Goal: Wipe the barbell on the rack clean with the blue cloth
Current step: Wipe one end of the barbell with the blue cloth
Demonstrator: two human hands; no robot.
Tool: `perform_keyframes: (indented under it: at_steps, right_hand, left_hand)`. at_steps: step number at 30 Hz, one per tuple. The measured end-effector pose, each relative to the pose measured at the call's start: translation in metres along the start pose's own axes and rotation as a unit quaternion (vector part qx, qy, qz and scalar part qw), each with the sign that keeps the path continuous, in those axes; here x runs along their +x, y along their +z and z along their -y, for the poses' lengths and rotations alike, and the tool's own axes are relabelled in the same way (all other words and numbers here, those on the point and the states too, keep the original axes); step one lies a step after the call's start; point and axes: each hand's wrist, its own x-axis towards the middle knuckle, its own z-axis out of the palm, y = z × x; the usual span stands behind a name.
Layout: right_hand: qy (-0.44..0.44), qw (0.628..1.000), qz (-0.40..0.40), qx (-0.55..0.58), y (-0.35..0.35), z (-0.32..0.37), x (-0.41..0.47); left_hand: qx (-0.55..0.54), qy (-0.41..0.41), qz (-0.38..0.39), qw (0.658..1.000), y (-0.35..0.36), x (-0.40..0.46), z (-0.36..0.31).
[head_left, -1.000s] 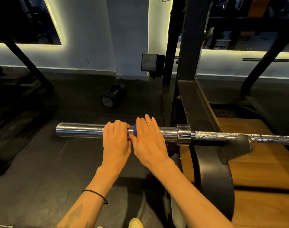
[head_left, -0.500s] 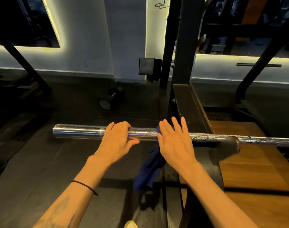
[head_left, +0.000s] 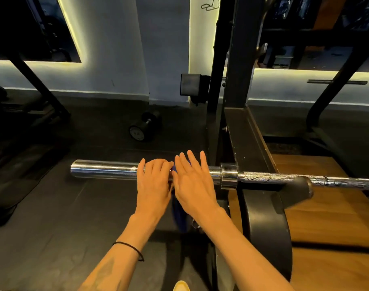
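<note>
My left hand [head_left: 153,183] lay over the bar [head_left: 104,169], fingers curled down across its top, which I judged was there to steady the sleeve against turning while the other hand worked. My right hand [head_left: 193,181] sat just beside it, touching or nearly so, fingers straight and spread, pressing flat on the cloth [head_left: 179,215] draped over the sleeve; a flat palm seemed the sensible way to keep cloth against a round surface. Only a sliver of blue showed between the two hands, and a longer dark-blue tail hung below the right wrist, so most of the cloth was hidden under the palm and I could not tell how far it wrapped round. The bar ran level across in front of me, its bare end well out past my left hand, its collar [head_left: 228,175] just past my right fingers. The sleeve looked smooth, bright and mirror-like with streaky reflections; beyond the collar the shaft [head_left: 269,177] was thinner, duller and rough-textured, crossed by dark lines I could not identify. It rested in the rack [head_left: 240,80] hook [head_left: 303,186] farther to the right. I judged the wiping was on the sleeve, with the shaft yet to do. Beyond my left hand, a dumbbell [head_left: 144,128] lay on the dark floor [head_left: 53,206].
</note>
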Motion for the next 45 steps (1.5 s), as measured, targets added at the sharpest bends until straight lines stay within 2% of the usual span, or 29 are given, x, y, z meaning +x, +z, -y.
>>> perform_keyframes:
  at_steps: [2,4,8,10,12,15,18,21,23,25,27,31,34,38,42,45]
  right_hand:
    - [0.001,0.999,-0.042,0.023,-0.003,-0.011,-0.007]
    - [0.036,0.988,-0.107,0.108,-0.007,-0.024,-0.014]
    - [0.098,0.953,-0.182,0.222,-0.027,-0.069,-0.041]
    - [0.158,0.933,-0.195,0.259,-0.048,-0.099,-0.053]
    - [0.231,0.893,-0.227,0.311,-0.069,-0.130,-0.061]
    - [0.262,0.887,-0.248,0.287,-0.091,-0.156,-0.068]
    - [0.267,0.903,-0.219,0.257,-0.082,-0.157,-0.067]
    - [0.232,0.907,-0.202,0.289,-0.061,-0.141,-0.057]
    - [0.195,0.921,-0.137,0.308,-0.046,-0.123,-0.052]
    - [0.155,0.955,-0.044,0.248,-0.022,-0.109,-0.049]
    - [0.146,0.973,-0.003,0.177,-0.005,-0.107,-0.049]
    - [0.155,0.969,-0.027,0.191,-0.008,-0.116,-0.055]
    - [0.096,0.994,0.029,0.054,-0.018,-0.135,-0.064]
    - [0.133,0.985,0.095,-0.059,-0.033,-0.156,-0.066]
    - [0.159,0.975,0.110,-0.108,-0.040,-0.154,-0.058]
    - [0.198,0.967,0.091,-0.129,-0.041,-0.158,-0.051]
  left_hand:
    - [0.024,-0.003,0.018,1.000,0.000,0.002,0.000]
    - [0.046,0.002,0.039,0.998,-0.002,0.008,-0.001]
    - [0.028,0.063,0.113,0.991,-0.003,0.016,-0.007]
    - [0.000,0.107,0.146,0.983,-0.003,0.023,-0.020]
    - [-0.066,0.097,0.165,0.979,-0.003,0.032,-0.042]
    - [-0.119,0.067,0.200,0.970,0.000,0.046,-0.078]
    - [-0.108,0.071,0.208,0.969,0.007,0.051,-0.097]
    - [-0.043,0.116,0.186,0.975,0.017,0.052,-0.097]
    - [-0.022,0.135,0.184,0.973,0.018,0.053,-0.096]
    - [-0.035,0.130,0.189,0.973,0.016,0.055,-0.096]
    - [-0.060,0.126,0.184,0.973,0.016,0.054,-0.097]
    - [-0.078,0.129,0.180,0.972,0.020,0.051,-0.093]
    - [-0.066,0.139,0.177,0.972,0.020,0.051,-0.092]
    - [-0.057,0.139,0.173,0.973,0.020,0.050,-0.092]
    - [-0.067,0.130,0.174,0.974,0.018,0.050,-0.094]
    - [-0.061,0.127,0.172,0.975,0.018,0.048,-0.096]
